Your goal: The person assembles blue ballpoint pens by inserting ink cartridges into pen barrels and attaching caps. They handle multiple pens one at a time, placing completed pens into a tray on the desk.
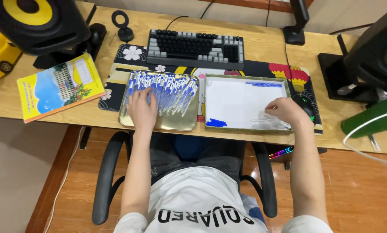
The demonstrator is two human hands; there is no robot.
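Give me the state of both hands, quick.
Left hand: open, fingers spread on the pile of blue pens in the metal tray.
Right hand: resting on clear pen barrels in the white tray; grip cannot be told.

On the worktop [262, 47], the tray of pens [161, 123] lies left of the flat tray [245, 103], both before the keyboard [195, 47], the booklet [59, 86] far left.

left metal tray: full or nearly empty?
Full. The left metal tray holds a dense pile of blue-capped pens across most of its floor; the left hand rests on them.
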